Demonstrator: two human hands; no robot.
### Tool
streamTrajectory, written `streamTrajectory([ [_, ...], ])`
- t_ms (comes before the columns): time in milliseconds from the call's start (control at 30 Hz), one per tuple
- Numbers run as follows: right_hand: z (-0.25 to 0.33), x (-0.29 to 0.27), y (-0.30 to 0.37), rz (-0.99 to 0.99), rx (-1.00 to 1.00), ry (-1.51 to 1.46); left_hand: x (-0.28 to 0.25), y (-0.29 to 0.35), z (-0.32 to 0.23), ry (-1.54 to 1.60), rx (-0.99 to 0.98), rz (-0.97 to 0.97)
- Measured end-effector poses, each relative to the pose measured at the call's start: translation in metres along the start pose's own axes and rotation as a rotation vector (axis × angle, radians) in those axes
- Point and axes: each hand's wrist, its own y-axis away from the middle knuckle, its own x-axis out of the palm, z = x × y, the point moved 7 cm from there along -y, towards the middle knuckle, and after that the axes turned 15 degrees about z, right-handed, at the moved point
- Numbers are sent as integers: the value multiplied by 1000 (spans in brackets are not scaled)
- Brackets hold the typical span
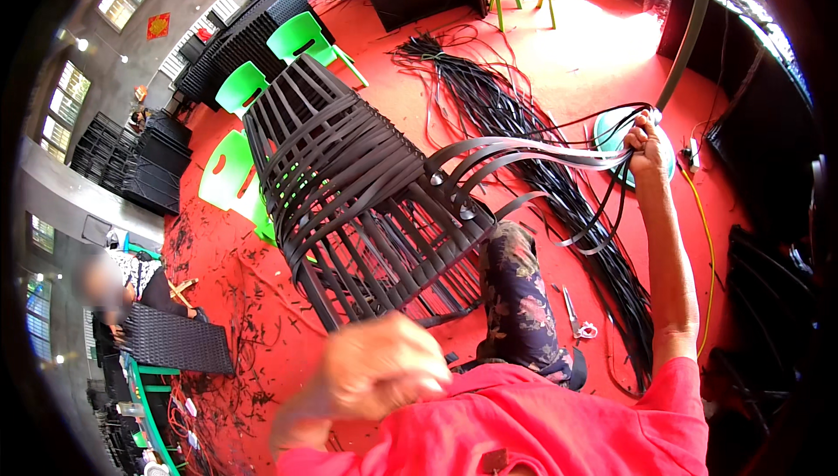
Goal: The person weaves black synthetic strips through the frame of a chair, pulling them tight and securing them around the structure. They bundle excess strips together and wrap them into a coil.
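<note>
Right-hand fingers (643, 134) close around long strips (598, 160) stretching off leftward.

The woven frame (336, 162) was black, patterned in a crossed, slatted lattice. The strips (602, 160) ran from black to silvery grey. The floor (567, 79) was red, chairs (218, 189) bright green, shirt (541, 424) red, cord (709, 244) yellow. Trousers (515, 293) were dark, with a pinkish floral print.
</note>
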Motion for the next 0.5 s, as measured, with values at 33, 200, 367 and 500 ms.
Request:
streamTrajectory([
  [33, 4, 10, 7, 32, -36, 136, 19, 2, 6, 90, 15, 34],
  [200, -2, 89, 47, 287, -130, 590, 22, 11, -1, -296, -5, -131],
  [367, -14, 190, 89, 564, -117, 1229, -49, -33, -31, -741, 97, -261],
  [500, -19, 264, 119, 1004, -308, 1682, -50, -109, -36, -1218, 370, -97],
])
